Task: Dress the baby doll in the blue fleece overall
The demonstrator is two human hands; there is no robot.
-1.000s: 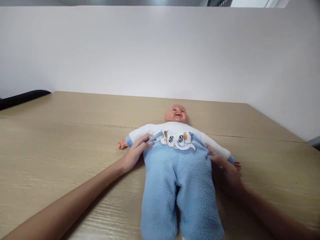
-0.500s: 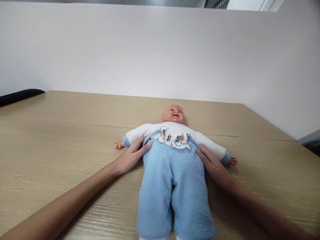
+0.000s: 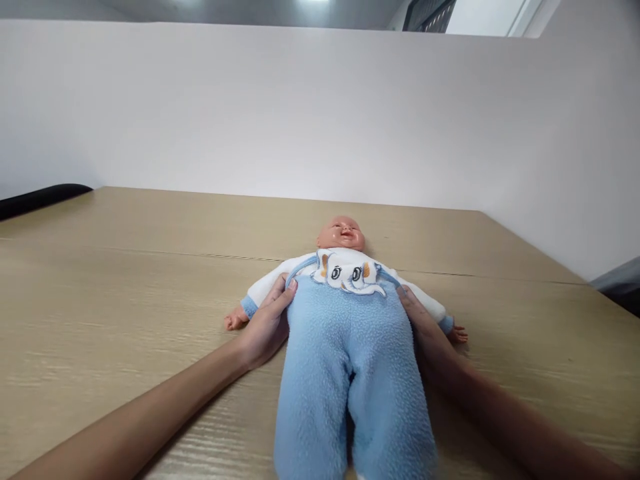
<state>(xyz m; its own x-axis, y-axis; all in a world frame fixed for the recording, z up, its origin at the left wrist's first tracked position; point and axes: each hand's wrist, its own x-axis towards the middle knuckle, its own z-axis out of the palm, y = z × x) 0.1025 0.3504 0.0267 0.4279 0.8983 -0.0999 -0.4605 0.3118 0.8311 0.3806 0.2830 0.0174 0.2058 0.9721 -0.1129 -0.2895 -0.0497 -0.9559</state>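
A baby doll [image 3: 345, 320] lies on its back on the wooden table, its head away from me and its arms spread. It wears a white top and fleecy light blue trousers [image 3: 320, 373] with thin straps and an elephant patch [image 3: 347, 272]. My left hand [image 3: 270, 320] grips the doll's side at the waist, thumb on the blue cloth by the strap. On the opposite side my right hand [image 3: 423, 320] holds the waist in the same way. Both hands' fingers are partly hidden beneath or behind the doll.
The wooden table [image 3: 125, 287] has a seam running across it. Behind and to the right stands a pale partition wall [image 3: 300, 113]. A black curved object [image 3: 45, 199] shows at the left edge, and a dark grey item [image 3: 623, 283] at the right.
Both hands have closed further round the doll's waist. The doll's torso looks slightly raised, and its arms hang lower at the sides. The camera view has tilted up a little.
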